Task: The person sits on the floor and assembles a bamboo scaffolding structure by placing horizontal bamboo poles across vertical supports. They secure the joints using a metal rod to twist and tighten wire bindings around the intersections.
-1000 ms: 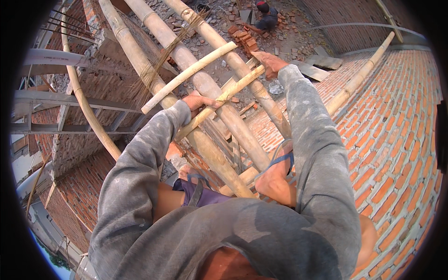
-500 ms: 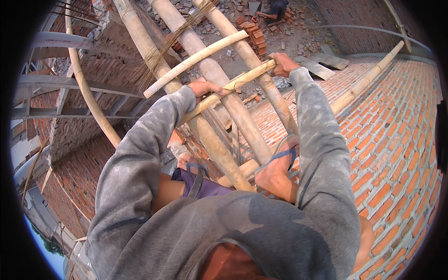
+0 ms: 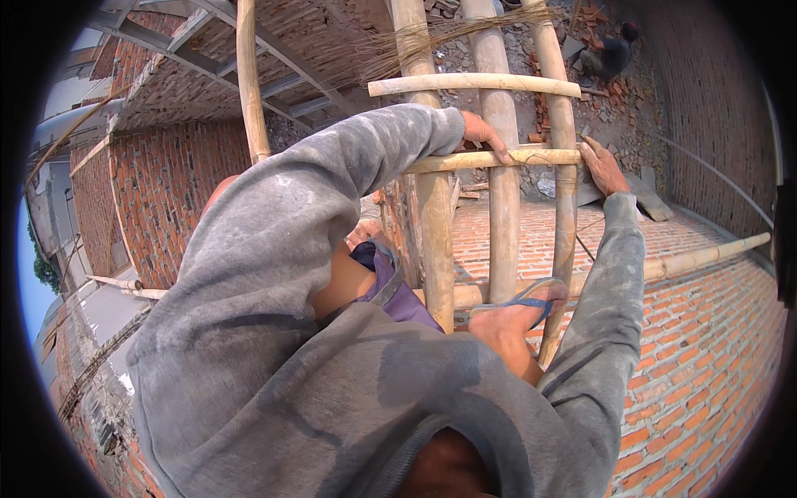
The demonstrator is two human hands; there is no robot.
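A pale bamboo crosspiece (image 3: 452,162) lies across three thick upright bamboo poles, with thin wire around it near its right part. My left hand (image 3: 484,135) reaches over it from above, fingers closed on it by the middle pole (image 3: 502,220). At the crosspiece's right end, beside the right pole (image 3: 564,212), my right hand (image 3: 606,169) presses with its fingers stretched out. Another bamboo crosspiece (image 3: 473,81) sits farther up the poles. A bundle of thin tie wire (image 3: 452,41) hangs over the pole tops.
My sandalled foot (image 3: 516,314) stands by the poles' lower ends, near a long horizontal bamboo pole (image 3: 668,266). Brick wall (image 3: 697,357) spreads to the right. Rubble lies below, where another person (image 3: 608,58) is. Metal framing (image 3: 216,62) and one bamboo pole (image 3: 249,83) are left.
My view has turned, so the poles now stand nearly upright and farther right. Along the crosspiece, my left hand has come closer to the middle pole; my right hand's fingers have straightened at its end.
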